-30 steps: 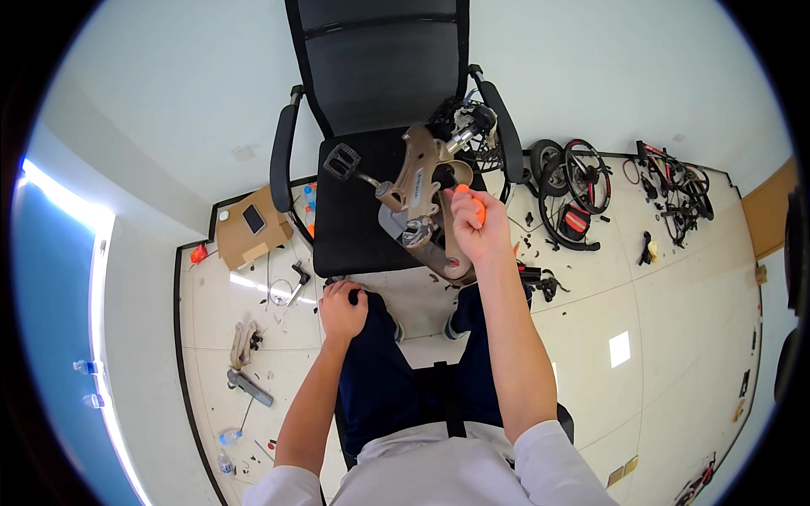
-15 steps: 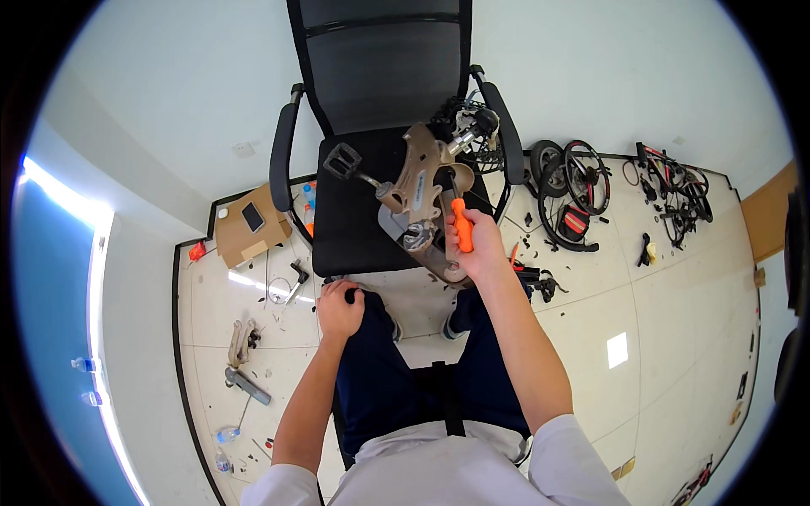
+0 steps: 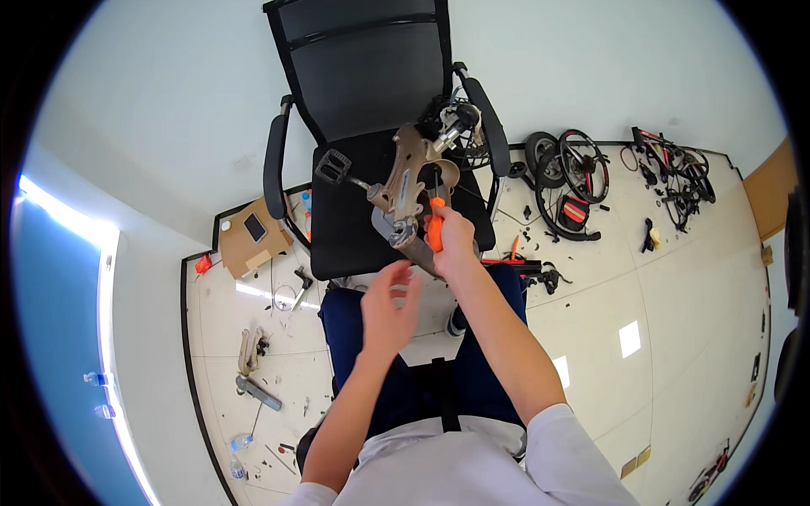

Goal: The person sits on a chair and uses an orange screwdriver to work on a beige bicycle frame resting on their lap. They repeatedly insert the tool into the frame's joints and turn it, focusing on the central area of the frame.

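My right hand is closed round the orange handle of a screwdriver. Its dark shaft points into a worn brown-grey bicycle frame part on the seat of a black office chair; where the tip rests is hidden. A black pedal on a crank sticks out to the left of the frame part, and a silver tube rises at its far right. Just below the frame's near end, my left hand is raised over my lap, fingers apart and nothing visible in it.
Bicycle wheels and a red-black bike frame lie along the right wall. To the left are a cardboard box with a phone on it, and a metal bike part. Small black pieces are scattered over the tiles.
My left hand has risen from my left knee and moved right toward the frame part, its fingers opening. The right hand keeps its hold on the screwdriver. The whole view has shifted slightly.
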### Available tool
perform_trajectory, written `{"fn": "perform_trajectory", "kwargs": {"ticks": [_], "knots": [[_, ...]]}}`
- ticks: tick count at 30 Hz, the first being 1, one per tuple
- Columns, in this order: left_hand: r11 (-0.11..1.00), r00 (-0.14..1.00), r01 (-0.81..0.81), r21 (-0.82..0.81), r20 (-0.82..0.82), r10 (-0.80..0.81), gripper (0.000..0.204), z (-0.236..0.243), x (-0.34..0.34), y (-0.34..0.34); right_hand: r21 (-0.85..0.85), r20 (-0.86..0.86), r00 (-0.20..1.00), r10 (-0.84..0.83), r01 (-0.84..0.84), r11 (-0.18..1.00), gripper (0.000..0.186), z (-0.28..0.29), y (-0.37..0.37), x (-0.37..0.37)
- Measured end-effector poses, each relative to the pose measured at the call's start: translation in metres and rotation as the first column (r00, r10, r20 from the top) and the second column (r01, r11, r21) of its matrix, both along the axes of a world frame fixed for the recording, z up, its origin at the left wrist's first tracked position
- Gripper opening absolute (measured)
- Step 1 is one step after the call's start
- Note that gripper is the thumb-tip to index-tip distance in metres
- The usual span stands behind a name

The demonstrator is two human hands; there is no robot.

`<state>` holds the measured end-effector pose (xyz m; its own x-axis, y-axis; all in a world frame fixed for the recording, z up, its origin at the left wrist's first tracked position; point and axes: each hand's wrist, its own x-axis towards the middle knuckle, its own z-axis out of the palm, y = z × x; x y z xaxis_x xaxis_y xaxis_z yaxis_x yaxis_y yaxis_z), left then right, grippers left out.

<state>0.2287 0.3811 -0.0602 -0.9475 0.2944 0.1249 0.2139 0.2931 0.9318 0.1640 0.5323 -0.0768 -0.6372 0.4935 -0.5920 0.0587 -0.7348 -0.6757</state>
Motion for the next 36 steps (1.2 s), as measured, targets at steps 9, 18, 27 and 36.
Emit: {"fn": "perform_trajectory", "kwargs": {"ticks": [9,18,27,36], "knots": [[0.958,0.900,-0.019,0.288,0.422,-0.109,0.037,0.011,-0.025,0.087,-0.080,-0.104,0.978,0.180,-0.189,0.979,0.023,0.014,0.039,0.005],[0.496,0.605,-0.531,0.687,0.717,-0.346,0.036,0.014,-0.013,0.102,0.139,-0.027,0.888,0.459,-0.451,0.882,0.037,0.011,0.068,-0.009],[0.462,0.520,-0.581,0.670,0.743,-0.422,0.039,0.021,-0.007,0.100,0.070,-0.141,0.843,0.519,-0.514,0.855,0.049,0.021,0.069,-0.005],[0.802,0.782,-0.284,0.525,0.610,-0.123,0.043,0.008,-0.016,0.100,0.674,0.304,0.864,0.400,-0.492,0.550,0.061,0.010,0.069,-0.005]]}}
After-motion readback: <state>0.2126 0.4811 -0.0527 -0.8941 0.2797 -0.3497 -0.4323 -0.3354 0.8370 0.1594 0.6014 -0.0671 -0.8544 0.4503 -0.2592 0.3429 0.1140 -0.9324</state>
